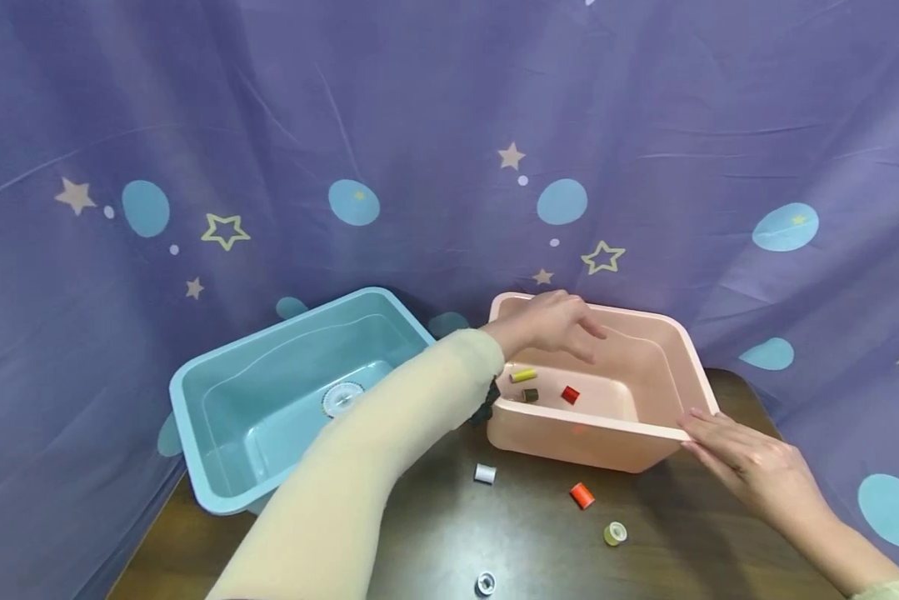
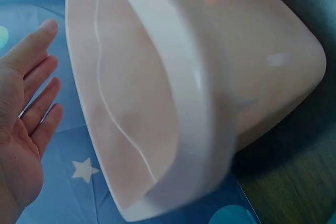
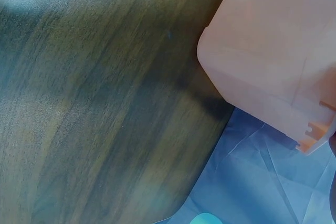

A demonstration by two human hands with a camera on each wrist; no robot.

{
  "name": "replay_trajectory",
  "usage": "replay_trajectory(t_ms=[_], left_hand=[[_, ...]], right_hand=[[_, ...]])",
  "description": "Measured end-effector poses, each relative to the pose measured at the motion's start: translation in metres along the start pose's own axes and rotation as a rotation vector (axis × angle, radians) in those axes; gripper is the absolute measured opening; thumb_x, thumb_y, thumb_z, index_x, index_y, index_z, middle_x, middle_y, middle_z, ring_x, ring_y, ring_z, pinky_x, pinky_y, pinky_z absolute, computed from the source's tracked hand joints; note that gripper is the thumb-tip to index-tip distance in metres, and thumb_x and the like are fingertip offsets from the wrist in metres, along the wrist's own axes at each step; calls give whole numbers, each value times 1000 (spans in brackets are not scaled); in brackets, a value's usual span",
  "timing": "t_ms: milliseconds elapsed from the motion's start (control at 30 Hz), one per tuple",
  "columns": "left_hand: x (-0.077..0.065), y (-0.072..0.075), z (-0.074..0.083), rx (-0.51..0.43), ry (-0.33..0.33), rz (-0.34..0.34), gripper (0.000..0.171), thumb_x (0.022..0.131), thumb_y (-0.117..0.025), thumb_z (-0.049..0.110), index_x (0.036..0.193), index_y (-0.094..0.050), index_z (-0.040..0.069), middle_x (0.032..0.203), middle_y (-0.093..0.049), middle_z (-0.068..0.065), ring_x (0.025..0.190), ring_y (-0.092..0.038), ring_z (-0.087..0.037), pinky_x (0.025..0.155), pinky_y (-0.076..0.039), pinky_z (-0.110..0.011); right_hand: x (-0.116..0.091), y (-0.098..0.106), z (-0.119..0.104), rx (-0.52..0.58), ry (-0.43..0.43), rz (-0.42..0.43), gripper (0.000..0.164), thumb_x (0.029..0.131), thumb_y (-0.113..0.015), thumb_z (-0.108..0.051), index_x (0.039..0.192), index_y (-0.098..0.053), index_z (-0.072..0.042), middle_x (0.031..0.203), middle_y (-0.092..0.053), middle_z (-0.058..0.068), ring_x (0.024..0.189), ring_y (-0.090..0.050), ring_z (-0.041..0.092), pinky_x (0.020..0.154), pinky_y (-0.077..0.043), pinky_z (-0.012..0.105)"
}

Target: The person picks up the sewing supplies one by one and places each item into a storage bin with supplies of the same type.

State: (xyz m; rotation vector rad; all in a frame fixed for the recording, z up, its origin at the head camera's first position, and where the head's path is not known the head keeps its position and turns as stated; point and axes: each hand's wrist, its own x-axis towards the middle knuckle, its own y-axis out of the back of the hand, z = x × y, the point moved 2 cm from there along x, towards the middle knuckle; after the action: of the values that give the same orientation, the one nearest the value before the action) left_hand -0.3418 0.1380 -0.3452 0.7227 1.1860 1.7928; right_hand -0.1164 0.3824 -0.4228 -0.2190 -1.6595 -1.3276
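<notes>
My left hand (image 1: 557, 323) reaches over the pink plastic bin (image 1: 606, 425), with nothing visible in its loosely extended fingers. In the left wrist view, its thumb and fingers stand apart beside the bin's wall. Inside the bin lie a yellow thread spool (image 1: 522, 376), a dark green thread spool (image 1: 530, 396) and a red thread spool (image 1: 571, 395). At the bin's front right corner, my right hand (image 1: 756, 467) holds the rim, fingers over it and thumb against the outside. That hand is mostly out of the right wrist view, where the bin's corner shows.
On the wooden table (image 1: 434, 533), before the pink bin, lie a white spool (image 1: 485, 473), an orange-red spool (image 1: 581, 496), a yellow spool (image 1: 615, 533) and a pale spool (image 1: 485, 583). Left stands a blue bin (image 1: 224, 417) containing a round white disc (image 1: 342, 399). A patterned curtain (image 1: 434, 125) hangs behind.
</notes>
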Motion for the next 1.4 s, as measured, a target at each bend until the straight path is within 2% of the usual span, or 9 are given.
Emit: replay_trajectory(t_ms=[200, 400, 567, 700, 767, 900, 1000, 1167, 1400], left_hand=[[-23, 11, 12, 24, -22, 11, 47, 93, -85, 43, 137, -75, 30, 135, -73, 13, 117, -68, -7, 84, -51, -17], [-48, 18, 26, 87, -33, 49, 48, 91, -84, 49, 136, -76, 34, 133, -74, 14, 101, -69, -5, 71, -48, -20], [-66, 18, 35, 69, -42, 72, 48, 92, -84, 49, 135, -76, 31, 134, -73, 14, 120, -67, -7, 83, -51, -18], [-82, 16, 39, 53, -60, 89, 48, 93, -84, 46, 136, -76, 26, 135, -73, 11, 126, -66, -7, 92, -50, -16], [-90, 14, 39, 49, -53, 107, 50, 91, -85, 48, 136, -76, 27, 134, -74, 11, 115, -69, -5, 85, -50, -16], [-108, 9, 37, 65, -36, 148, 53, 89, -85, 53, 135, -77, 29, 133, -74, 14, 110, -69, -2, 85, -50, -19], [-122, 4, 34, 76, -15, 163, 55, 89, -85, 54, 137, -75, 29, 136, -72, 14, 122, -67, -3, 89, -52, -22], [-147, -5, 30, 46, 9, 190, 54, 89, -86, 49, 137, -75, 30, 141, -70, 10, 128, -66, -7, 90, -56, -28], [-177, -19, 34, 86, -50, 276, 52, 87, -89, 45, 135, -77, 29, 137, -73, 9, 127, -68, -7, 88, -58, -28]], right_hand=[[1, 3, -1, 3, 8, 15, 51, 109, -54, -55, 120, -84, -15, 113, -81, 6, 137, -48, -12, 115, -31, 8], [0, 2, -3, -2, 5, 13, 52, 108, -54, -57, 121, -83, -16, 113, -81, 5, 137, -48, -13, 115, -30, 8], [-2, 3, -3, -3, -15, 2, 52, 108, -53, -57, 125, -82, -17, 118, -80, 2, 138, -47, -13, 117, -30, 9], [-1, 2, -3, 4, -12, 13, 52, 108, -53, -57, 125, -82, -17, 120, -79, 0, 138, -48, -12, 117, -30, 10], [-2, 2, -3, 5, -3, 22, 52, 108, -54, -56, 123, -82, -15, 120, -79, 0, 138, -48, -12, 117, -31, 10], [-2, 2, -3, 5, 4, 32, 54, 109, -53, -57, 119, -83, -13, 118, -80, 1, 138, -47, -13, 117, -31, 10], [-2, 2, -3, 11, -1, 34, 55, 108, -53, -57, 118, -84, -13, 117, -80, 1, 138, -46, -14, 117, -31, 10], [-1, 3, -3, 21, 5, 45, 54, 108, -54, -57, 120, -83, -14, 118, -80, 2, 137, -47, -14, 116, -31, 10], [-2, 2, -3, 13, 36, 84, 54, 109, -54, -56, 117, -84, -12, 118, -79, 2, 138, -47, -12, 117, -31, 11]])
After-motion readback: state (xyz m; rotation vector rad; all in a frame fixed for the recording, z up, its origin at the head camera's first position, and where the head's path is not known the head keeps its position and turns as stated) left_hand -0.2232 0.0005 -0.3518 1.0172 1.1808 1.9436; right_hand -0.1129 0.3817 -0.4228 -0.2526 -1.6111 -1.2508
